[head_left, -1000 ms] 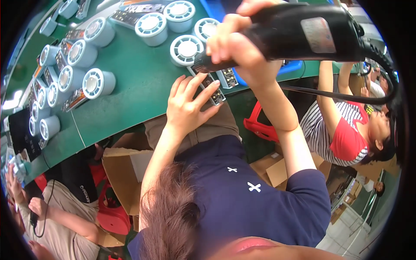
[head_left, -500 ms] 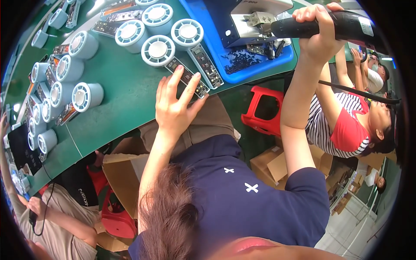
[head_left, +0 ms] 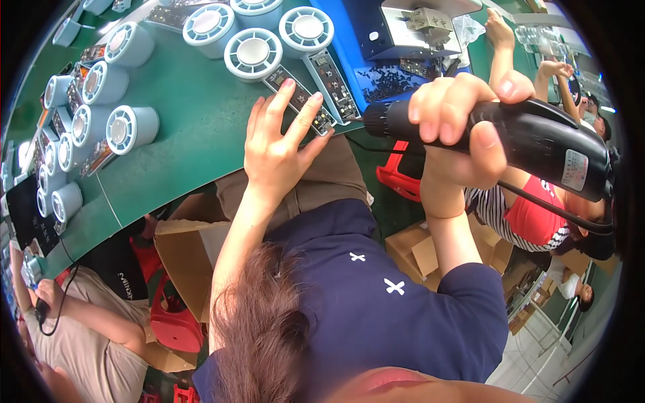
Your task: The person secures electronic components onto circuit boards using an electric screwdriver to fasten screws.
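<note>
My left hand (head_left: 279, 144) lies with spread fingers on the open handle of a light-blue handheld fan (head_left: 253, 55); its fingertips and thumb touch the exposed circuit board (head_left: 302, 101). My right hand (head_left: 463, 121) is wrapped round a black electric screwdriver (head_left: 537, 141), held nearly level. The screwdriver's thin tip points left, close to the lower ends of two fan handles; whether it touches either cannot be made out. A second fan (head_left: 306, 28), its handle also open over a board, lies just right of the first.
A blue tray (head_left: 363, 87) holds a metal screw feeder (head_left: 410, 40) and many small black pieces (head_left: 390, 84). More fans (head_left: 131, 127) stand left on the green table (head_left: 181, 148). A red stool (head_left: 400, 178) and cardboard boxes (head_left: 416, 248) are below. Co-workers sit on both sides.
My right hand has brought the screwdriver down and left from the screw feeder to beside the fan handles. My left hand stays on the same fan. The view has shifted slightly.
</note>
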`<action>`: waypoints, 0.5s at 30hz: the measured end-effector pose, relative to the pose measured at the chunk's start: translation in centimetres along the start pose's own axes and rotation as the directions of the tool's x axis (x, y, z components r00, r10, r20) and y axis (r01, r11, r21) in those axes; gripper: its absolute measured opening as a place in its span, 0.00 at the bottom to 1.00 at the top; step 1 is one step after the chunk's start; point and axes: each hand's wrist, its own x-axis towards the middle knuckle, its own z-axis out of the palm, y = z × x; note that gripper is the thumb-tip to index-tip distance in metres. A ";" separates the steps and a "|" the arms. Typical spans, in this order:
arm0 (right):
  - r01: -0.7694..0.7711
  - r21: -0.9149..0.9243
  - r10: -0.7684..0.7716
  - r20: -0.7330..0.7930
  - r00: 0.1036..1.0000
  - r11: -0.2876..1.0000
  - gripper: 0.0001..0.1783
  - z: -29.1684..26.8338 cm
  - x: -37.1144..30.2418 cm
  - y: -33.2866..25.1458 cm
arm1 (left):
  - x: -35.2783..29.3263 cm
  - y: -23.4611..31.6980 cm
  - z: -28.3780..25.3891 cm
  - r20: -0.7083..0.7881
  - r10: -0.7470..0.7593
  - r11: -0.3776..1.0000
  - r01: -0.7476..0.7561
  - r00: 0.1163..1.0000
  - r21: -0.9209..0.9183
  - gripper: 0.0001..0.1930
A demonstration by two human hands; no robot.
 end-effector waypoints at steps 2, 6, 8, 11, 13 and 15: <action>-0.010 -0.018 0.010 -0.007 1.000 1.000 0.20 0.4 0.0 0.0 | 0.1 0.1 0.0 0.005 0.005 1.000 -0.005 1.000 -0.014 0.31; -0.039 -0.044 0.039 -0.007 0.999 0.998 0.20 0.9 0.2 0.2 | 0.2 0.0 -0.2 0.008 0.005 1.000 -0.005 1.000 -0.026 0.31; -0.053 -0.048 0.053 -0.012 0.999 0.997 0.19 1.1 0.2 0.3 | 0.2 -0.1 -0.2 0.012 0.010 1.000 -0.010 1.000 -0.022 0.31; -0.067 -0.051 0.066 -0.017 0.998 0.996 0.18 1.4 0.3 0.5 | 0.3 -0.2 -0.3 0.015 0.015 1.000 -0.015 1.000 -0.017 0.31; -0.074 -0.048 0.074 -0.009 0.997 0.996 0.18 1.7 0.4 0.7 | 0.2 -0.1 -0.4 0.016 0.010 1.000 -0.010 1.000 -0.015 0.31; -0.080 -0.044 0.080 -0.002 0.997 0.996 0.18 1.9 0.5 0.9 | 0.1 -0.2 -0.5 0.017 0.005 1.000 -0.005 1.000 -0.011 0.31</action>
